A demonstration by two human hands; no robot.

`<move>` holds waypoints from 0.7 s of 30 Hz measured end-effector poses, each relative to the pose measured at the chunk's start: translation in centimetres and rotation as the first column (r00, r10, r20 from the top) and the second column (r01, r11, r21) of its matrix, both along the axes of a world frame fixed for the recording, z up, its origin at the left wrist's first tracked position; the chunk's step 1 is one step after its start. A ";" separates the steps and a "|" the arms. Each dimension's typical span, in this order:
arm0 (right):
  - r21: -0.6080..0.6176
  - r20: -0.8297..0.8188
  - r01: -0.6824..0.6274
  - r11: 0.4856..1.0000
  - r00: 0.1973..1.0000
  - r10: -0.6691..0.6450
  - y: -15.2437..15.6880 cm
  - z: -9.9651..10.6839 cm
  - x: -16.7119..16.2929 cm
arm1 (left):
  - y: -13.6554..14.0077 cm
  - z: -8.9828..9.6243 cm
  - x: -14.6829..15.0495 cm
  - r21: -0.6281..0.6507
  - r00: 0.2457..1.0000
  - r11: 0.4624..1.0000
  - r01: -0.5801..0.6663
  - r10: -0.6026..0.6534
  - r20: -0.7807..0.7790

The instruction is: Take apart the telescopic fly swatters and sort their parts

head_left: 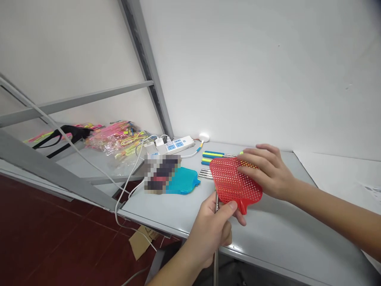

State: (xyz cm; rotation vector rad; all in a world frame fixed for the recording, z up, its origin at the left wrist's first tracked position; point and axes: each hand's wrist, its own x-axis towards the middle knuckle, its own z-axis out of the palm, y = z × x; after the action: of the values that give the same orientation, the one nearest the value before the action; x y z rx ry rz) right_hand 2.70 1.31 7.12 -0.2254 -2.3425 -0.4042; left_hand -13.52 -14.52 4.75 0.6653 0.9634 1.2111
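A red perforated fly swatter head (230, 180) is held up above the grey table, its short neck pointing down toward me. My left hand (212, 226) pinches its lower edge between thumb and fingers and also grips a thin metal rod (216, 262) that hangs below the fist. Across the upper right of the mesh lies my right hand (268, 172), fingers closed over the edge. Behind the red head lie telescopic rods with blue and yellow grips (212, 154), and their metal ends (205, 173) partly show. A blue swatter head (184, 180) rests to the left.
A pixelated object (162, 174) overlaps the blue head. Behind it sit a white power strip (178, 145) with plugs and a round white device (204, 137). Left, a metal shelf frame (145, 59) stands before bagged colourful items (116, 137). A white cable (86, 159) crosses there.
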 end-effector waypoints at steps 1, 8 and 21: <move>-0.042 -0.037 0.057 0.997 0.998 -0.058 0.0 -0.1 -0.3 | 0.1 0.0 -0.1 -0.009 1.000 1.000 -0.030 0.030 0.004; -0.538 0.024 0.166 0.827 0.983 -0.182 -3.8 -0.5 -1.2 | 0.9 -0.7 -0.3 -0.069 0.943 0.946 -0.318 0.323 0.084; -0.385 0.289 0.125 0.915 0.957 -0.009 -4.8 -1.2 -4.5 | 0.4 -1.8 0.6 -0.252 0.845 0.852 -0.459 0.507 0.171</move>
State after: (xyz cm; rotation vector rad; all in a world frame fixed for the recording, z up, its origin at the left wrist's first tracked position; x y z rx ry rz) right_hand -1.78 -3.47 5.92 -0.4723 -2.6903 0.0232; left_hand -12.96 -14.14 2.96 0.1019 1.0726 1.5704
